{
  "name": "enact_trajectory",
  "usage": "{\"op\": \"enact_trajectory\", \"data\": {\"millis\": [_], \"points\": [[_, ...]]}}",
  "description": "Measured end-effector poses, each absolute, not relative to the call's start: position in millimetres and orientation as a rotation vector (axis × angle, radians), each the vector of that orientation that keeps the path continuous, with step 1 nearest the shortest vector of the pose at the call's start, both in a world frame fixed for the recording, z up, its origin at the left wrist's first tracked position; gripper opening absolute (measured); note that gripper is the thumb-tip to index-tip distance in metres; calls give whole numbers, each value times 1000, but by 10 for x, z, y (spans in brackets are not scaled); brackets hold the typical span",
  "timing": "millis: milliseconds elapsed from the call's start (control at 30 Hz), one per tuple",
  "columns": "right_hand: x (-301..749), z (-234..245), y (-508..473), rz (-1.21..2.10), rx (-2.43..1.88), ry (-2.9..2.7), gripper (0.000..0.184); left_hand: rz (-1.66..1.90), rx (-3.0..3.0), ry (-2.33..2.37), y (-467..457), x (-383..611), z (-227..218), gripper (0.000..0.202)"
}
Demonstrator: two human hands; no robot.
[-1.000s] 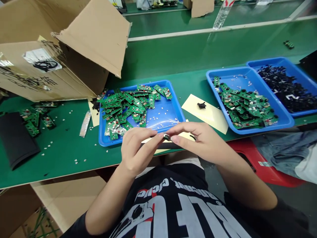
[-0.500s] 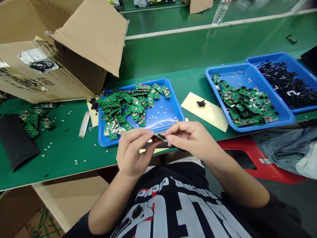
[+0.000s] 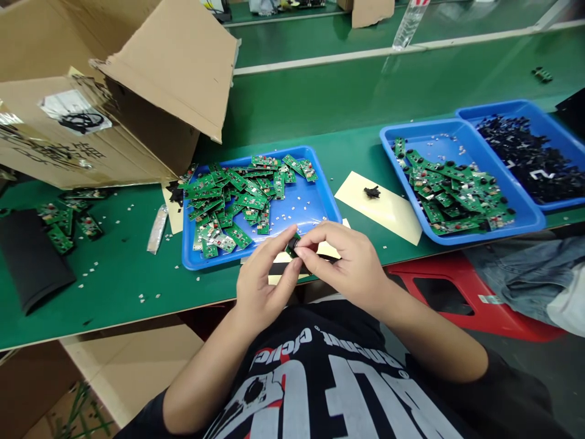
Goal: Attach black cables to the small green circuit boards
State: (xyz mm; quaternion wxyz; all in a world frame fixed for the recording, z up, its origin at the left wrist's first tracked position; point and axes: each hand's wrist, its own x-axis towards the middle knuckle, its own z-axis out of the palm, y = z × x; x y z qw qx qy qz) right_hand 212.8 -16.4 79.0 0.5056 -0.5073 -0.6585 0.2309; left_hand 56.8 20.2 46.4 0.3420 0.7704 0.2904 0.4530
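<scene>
Left hand: your left hand (image 3: 262, 280) is curving its grip around a small green board (image 3: 289, 249); thumb and forefinger are standing slightly apart, with the board between them.
Right hand: your right hand (image 3: 351, 259) is making a narrow grip, thumb and forefinger almost meeting, and it is pinching a black piece (image 3: 294, 242) against the board; how firmly, I cannot tell.
Held board: it is sitting in front of your body, just beyond the near rim of the left tray (image 3: 329, 198); your fingers are hiding much of its shape.
Left tray: this smooth blue plastic tray with rounded corners is carrying a heap of flat, oblong green boards (image 3: 242, 190), and tiny pale chips are lying loose on its floor.
Yellow paper: a flat, smooth sheet (image 3: 393, 218) is lying between the trays, bearing a rough black clump (image 3: 372, 192).
Right trays: the nearer blue tray (image 3: 484, 237) is holding boards with round black parts; the farther blue tray (image 3: 567, 147) is holding a tangled dark pile.
Tabletop: the green tabletop (image 3: 123, 286) is supporting also a creased brown cardboard box (image 3: 173, 67) with its flap open.
</scene>
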Motion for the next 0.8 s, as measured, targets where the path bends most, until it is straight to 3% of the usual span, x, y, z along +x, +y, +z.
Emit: {"op": "enact_trajectory", "data": {"millis": [400,533,600,800], "points": [[2051,760,-198,500,-1481,-1546,5,1123,1891,962,187,693,561,27],[2068,762,-192,520,-1484,-1499,12,1096,1869,1020,165,698,570,24],[2088,775,-189,443,-1500,-1577,4,1082,1878,1033,163,687,574,25],[2051,765,-191,184,-1546,-1754,15,1060,2069,1061,207,678,564,24]]}}
